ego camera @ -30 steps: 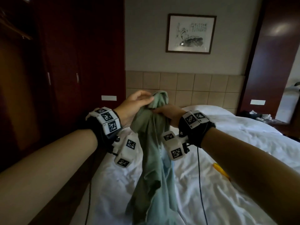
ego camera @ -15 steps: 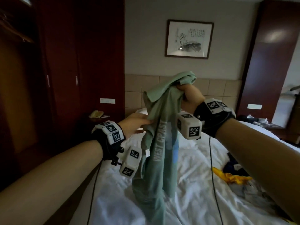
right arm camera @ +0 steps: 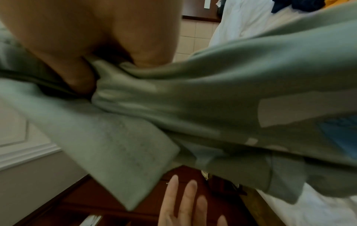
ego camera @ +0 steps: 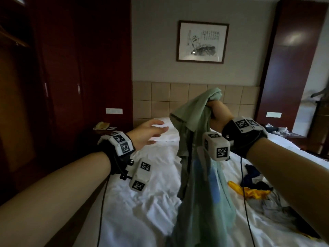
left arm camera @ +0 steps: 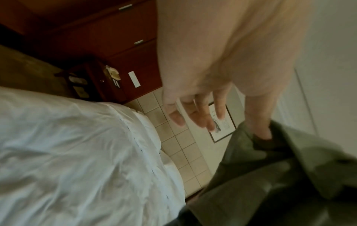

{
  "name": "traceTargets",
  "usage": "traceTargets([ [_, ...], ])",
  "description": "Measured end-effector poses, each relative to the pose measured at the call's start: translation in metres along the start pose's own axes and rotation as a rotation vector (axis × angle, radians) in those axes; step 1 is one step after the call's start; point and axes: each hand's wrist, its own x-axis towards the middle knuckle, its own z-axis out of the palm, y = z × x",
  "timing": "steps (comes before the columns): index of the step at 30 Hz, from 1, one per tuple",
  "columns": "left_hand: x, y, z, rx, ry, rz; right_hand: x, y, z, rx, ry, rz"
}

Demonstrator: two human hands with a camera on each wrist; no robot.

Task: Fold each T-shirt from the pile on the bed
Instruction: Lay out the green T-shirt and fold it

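A pale green T-shirt [ego camera: 195, 166] with a blue print hangs bunched in the air above the white bed [ego camera: 142, 202]. My right hand [ego camera: 216, 114] grips its top end in a fist, raised at chest height; the right wrist view shows the cloth [right arm camera: 193, 107] squeezed between thumb and palm. My left hand [ego camera: 153, 130] hovers to the left of the shirt with fingers spread and straight, holding nothing. In the left wrist view those fingers [left arm camera: 197, 117] are loose, and the thumb tip lies at the cloth [left arm camera: 270, 175]. A pile of clothes [ego camera: 258, 191], yellow, navy and grey, lies on the bed at right.
A dark red wardrobe [ego camera: 62, 86] stands along the left. A nightstand with a telephone [ego camera: 101, 125] sits beside the bed's head. A tiled headboard [ego camera: 160, 100] and a framed picture [ego camera: 202, 41] are behind. Cables [ego camera: 245, 202] trail from both wrists over the sheet.
My left hand has let go of the shirt and moved left, fingers spread. The right hand rose with the shirt, which swung and twisted so the printed lettering no longer shows.
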Motion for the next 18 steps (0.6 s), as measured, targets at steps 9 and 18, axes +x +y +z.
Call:
traceTargets([
  [9,0.011,-0.003,0.044,0.005,-0.188,0.029,-0.009,-0.015,-0.002,0.068,-0.052,-0.001],
  [18,0.017,0.013,0.029,-0.021,0.086,0.122,-0.002,-0.007,-0.033,-0.835,0.175,0.119],
])
